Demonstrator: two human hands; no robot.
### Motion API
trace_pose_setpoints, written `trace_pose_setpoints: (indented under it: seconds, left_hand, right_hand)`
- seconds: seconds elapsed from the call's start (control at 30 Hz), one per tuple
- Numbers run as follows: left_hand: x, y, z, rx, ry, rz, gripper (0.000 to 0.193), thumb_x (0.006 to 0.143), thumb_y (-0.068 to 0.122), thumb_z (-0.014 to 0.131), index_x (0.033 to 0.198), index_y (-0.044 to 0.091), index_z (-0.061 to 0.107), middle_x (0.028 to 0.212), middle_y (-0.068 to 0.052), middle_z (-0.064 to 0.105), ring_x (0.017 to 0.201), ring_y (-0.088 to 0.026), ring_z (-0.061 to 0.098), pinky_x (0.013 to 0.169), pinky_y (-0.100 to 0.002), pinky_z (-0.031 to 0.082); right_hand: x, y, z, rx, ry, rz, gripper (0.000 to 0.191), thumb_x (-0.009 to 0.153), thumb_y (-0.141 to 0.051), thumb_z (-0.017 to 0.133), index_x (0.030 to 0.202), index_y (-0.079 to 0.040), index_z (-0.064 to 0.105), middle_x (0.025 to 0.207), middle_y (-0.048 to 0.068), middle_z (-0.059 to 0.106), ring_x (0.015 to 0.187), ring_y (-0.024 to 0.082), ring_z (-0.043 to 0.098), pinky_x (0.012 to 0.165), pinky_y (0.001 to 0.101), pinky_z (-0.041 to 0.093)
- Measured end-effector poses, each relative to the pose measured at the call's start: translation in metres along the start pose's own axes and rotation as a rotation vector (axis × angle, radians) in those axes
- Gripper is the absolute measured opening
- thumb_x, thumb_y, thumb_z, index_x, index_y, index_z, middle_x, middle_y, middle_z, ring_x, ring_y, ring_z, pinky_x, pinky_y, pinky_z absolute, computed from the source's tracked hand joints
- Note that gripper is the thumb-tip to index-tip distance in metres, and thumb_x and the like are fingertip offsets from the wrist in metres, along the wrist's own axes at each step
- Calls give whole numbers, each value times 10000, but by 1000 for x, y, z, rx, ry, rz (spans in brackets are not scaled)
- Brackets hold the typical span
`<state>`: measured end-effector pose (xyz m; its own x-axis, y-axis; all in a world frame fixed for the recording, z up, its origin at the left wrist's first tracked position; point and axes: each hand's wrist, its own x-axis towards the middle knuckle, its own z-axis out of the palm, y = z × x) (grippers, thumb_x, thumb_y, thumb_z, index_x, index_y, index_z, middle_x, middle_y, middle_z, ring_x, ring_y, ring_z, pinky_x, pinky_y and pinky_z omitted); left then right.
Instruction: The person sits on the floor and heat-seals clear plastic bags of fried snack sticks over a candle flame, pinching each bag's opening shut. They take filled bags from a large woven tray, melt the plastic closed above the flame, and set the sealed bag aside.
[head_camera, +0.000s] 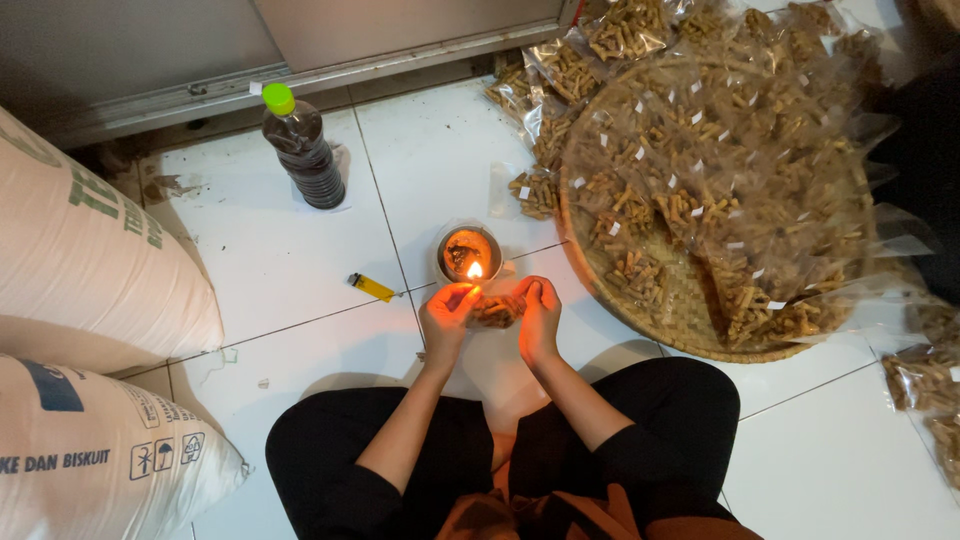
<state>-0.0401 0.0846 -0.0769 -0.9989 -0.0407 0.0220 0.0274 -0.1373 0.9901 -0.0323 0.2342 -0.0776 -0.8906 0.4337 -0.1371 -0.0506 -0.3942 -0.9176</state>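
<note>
Sealing a small snack bag (497, 311) at the flame (475, 269) of a cup lamp (468, 252) on the floor (270, 250). Left hand (447, 316) and right hand (540, 318) both have fingers pinched on the bag, held between them just below the flame. Bag: clear plastic, brown stick snacks inside. Many packed bags fill the basket (690, 310) at right, so well along, judging by that; more bags lie outside it. Lighter (371, 287) and bottle (303, 150) untouched.

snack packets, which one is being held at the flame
The small clear packet of brown sticks between the left hand and right hand, beside the flame. All the others lie on the woven tray or the floor.
</note>
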Motion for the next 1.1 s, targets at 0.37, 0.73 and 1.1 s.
trace_pose_setpoints:
  seconds: [0.37, 0.73, 1.1]
  left_hand:
    - [-5, -6, 7, 41, -141, 84, 166, 929, 61, 715, 1043, -54, 749, 943, -83, 782, 872, -112, 730, 804, -257, 576]
    - [-13, -16, 5, 10, -81, 32, 132, 918, 25, 740, 1027, -48, 729, 927, -93, 767, 838, -125, 717, 769, -259, 569]
    - [-15, -8, 9, 116, -454, -28, 480, 834, 194, 806, 1252, 27, 641, 1201, -64, 706, 1015, -172, 698, 862, -323, 571]
  right_hand:
    - [19, -19, -12, -763, -424, -470, 227, 808, 13, 770, 1022, -25, 707, 1122, 102, 594, 1066, 240, 591, 946, 379, 517]
    - [33, -96, -57, -1277, -683, -353, 195, 823, -297, 717, 836, -106, 754, 842, 99, 725, 793, 315, 680, 713, 434, 518]
    - [28, -154, -86, -1156, -644, -182, 180, 906, -198, 656, 1016, -74, 586, 841, 105, 682, 773, 267, 678, 650, 410, 521]
